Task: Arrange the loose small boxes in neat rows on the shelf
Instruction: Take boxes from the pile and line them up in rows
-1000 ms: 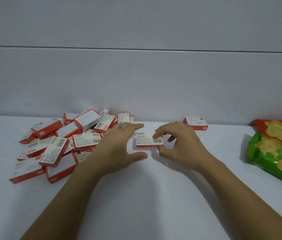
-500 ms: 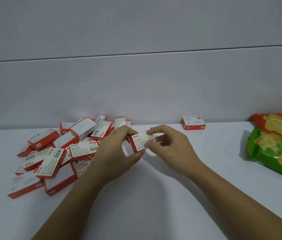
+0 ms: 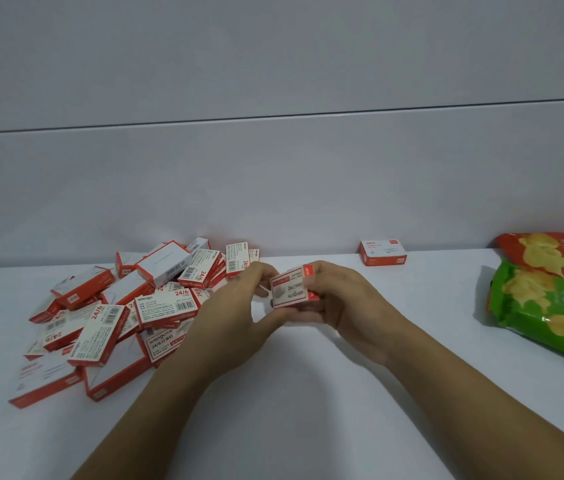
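A small red-and-white box point(image 3: 289, 289) is held up above the white shelf point(image 3: 308, 393), tilted, between both hands. My left hand point(image 3: 235, 313) pinches its left edge with thumb and fingers. My right hand point(image 3: 342, 303) grips its right end, fingers curled over the top. A jumbled pile of several like boxes point(image 3: 117, 306) lies to the left, some stacked, some tipped. One box point(image 3: 382, 251) sits alone, flat, against the back wall to the right.
Two crisp bags lie at the right edge: a green one point(image 3: 550, 306) in front and a red one point(image 3: 550, 258) behind it. A pale wall panel point(image 3: 273, 185) closes the back of the shelf.
The box lay flat on the shelf a second ago under my right fingers. Both hands have since lifted it and turned it on edge, and the view has tilted slightly.
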The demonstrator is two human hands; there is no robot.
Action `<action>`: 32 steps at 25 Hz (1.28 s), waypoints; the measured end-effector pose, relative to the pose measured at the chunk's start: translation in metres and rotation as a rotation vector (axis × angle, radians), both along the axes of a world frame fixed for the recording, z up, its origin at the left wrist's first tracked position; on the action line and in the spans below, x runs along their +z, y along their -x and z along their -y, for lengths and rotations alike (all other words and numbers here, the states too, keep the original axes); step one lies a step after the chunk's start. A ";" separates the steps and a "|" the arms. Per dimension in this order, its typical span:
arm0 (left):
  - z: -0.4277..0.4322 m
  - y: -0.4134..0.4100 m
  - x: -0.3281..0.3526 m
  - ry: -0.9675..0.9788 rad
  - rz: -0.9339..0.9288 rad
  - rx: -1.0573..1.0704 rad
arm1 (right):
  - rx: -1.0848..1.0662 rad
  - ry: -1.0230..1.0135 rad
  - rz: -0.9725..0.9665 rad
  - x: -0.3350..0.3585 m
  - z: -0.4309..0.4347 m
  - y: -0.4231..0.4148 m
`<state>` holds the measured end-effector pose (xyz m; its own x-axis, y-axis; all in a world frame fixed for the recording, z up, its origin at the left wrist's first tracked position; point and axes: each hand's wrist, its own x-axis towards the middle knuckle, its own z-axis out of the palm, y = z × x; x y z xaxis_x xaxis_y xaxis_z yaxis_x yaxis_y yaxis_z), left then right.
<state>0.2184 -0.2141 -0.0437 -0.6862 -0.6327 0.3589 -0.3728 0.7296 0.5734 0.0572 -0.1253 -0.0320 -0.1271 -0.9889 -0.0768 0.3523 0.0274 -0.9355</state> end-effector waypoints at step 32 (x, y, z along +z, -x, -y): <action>0.006 0.000 -0.004 0.000 0.019 0.043 | -0.344 -0.016 -0.777 -0.015 0.005 0.000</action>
<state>0.2184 -0.2197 -0.0482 -0.6650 -0.6618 0.3460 -0.4149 0.7126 0.5657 0.0573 -0.1301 -0.0474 -0.4428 -0.8850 0.1435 -0.3991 0.0513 -0.9155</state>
